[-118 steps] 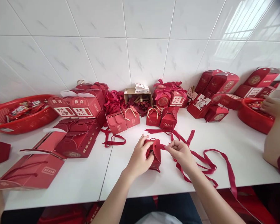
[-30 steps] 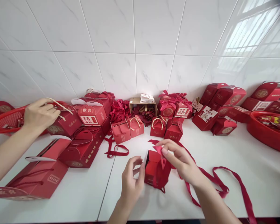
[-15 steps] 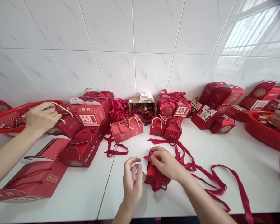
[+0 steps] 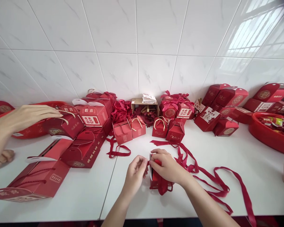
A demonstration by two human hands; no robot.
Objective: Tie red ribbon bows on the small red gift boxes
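On the white table in front of me sits a small red gift box [image 4: 154, 183], with dark red ribbon [image 4: 164, 186] looped over its front. My right hand [image 4: 167, 166] wraps over the top of the box, its fingertips at the left edge by a raised white-backed flap. Just left of the box, my left hand [image 4: 135, 172] pinches what looks like the ribbon's end. Part of the box and ribbon is hidden under my right hand. A long ribbon [image 4: 217, 181] trails rightward across the table.
Red gift boxes [image 4: 125, 132] stand behind and to both sides, near a cardboard box [image 4: 134, 102] of ribbon. A co-worker's hand [image 4: 33, 116] is over boxes at left, by a red basket [image 4: 30, 130]. A red tub [image 4: 265, 135] of sweets stands at right.
My left hand has moved to the box's left edge and closed its fingertips at the ribbon end. The co-worker's hand at left has flattened; the hand over the right tub has drawn back.
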